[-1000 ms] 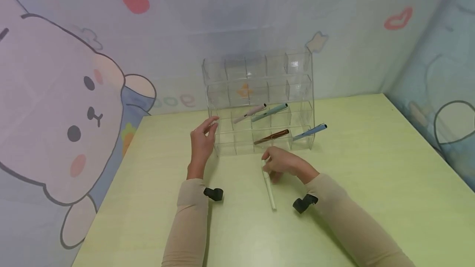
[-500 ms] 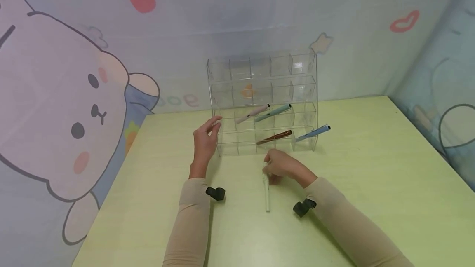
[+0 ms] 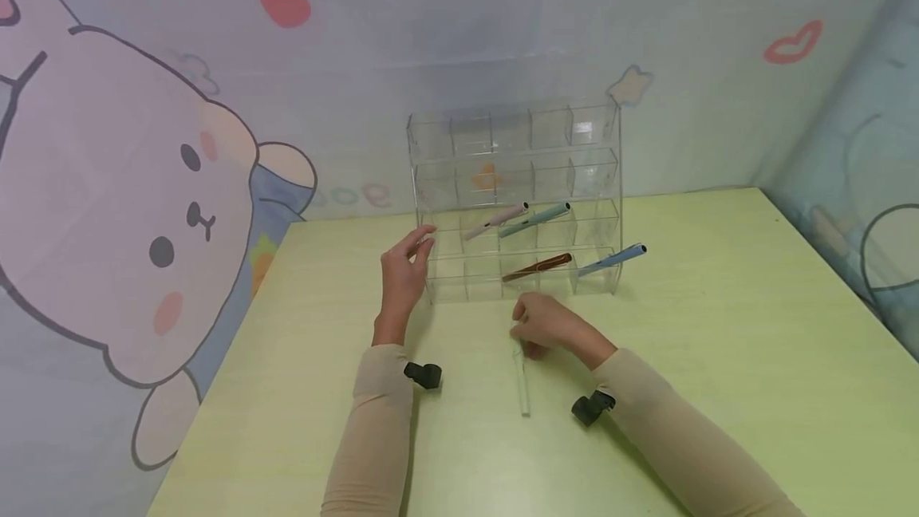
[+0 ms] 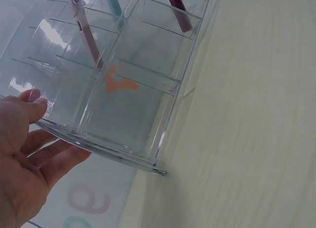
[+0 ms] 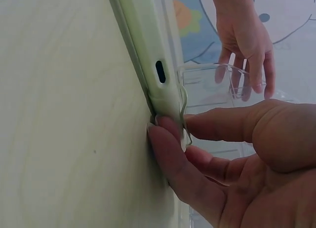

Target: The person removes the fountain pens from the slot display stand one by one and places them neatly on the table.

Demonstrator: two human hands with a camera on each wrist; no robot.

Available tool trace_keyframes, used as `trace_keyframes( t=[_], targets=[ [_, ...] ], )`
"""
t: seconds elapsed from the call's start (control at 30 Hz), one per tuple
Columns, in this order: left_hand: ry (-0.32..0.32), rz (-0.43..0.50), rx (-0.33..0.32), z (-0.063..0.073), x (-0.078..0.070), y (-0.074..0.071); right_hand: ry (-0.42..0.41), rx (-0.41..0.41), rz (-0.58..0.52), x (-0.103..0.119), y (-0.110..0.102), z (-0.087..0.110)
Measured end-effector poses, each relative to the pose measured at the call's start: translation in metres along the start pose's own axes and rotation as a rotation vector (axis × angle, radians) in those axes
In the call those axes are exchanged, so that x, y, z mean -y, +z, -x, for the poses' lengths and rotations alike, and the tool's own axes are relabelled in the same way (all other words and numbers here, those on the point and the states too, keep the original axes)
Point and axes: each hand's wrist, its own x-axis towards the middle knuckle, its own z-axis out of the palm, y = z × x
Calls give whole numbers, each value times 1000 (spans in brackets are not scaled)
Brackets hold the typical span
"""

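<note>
A clear acrylic rack [image 3: 448,288] with tiers of compartments stands at the back of the table. My left hand [image 3: 404,278] pinches its left side panel; in the left wrist view the thumb and the other fingers lie on opposite faces of the panel. In front of the rack, my right hand [image 3: 549,324] pinches a pale green pen [image 3: 523,393] by its clip end. The right wrist view shows that pen [image 5: 145,35] close along the tabletop, with a dark slot in its barrel; whether it touches the table I cannot tell.
A pink pen [image 3: 495,222] and a teal pen [image 3: 534,220] lean in the second tier from the bottom. A brown pen [image 3: 537,267] and a blue pen [image 3: 613,260] lean in the bottom tier. Behind is a printed cloth [image 3: 345,62].
The near end of the pale green pen has swung slightly left, and the right hand has come a little toward me. My left hand stays at the rack. The head view has shifted slightly.
</note>
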Motion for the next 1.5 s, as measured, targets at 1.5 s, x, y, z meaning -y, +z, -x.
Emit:
trace_keyframes(
  t=[1.5],
  targets=[
    [-20, -1, 9, -1, 2, 0, -9, -59, 123, 4, 0, -2]
  ],
)
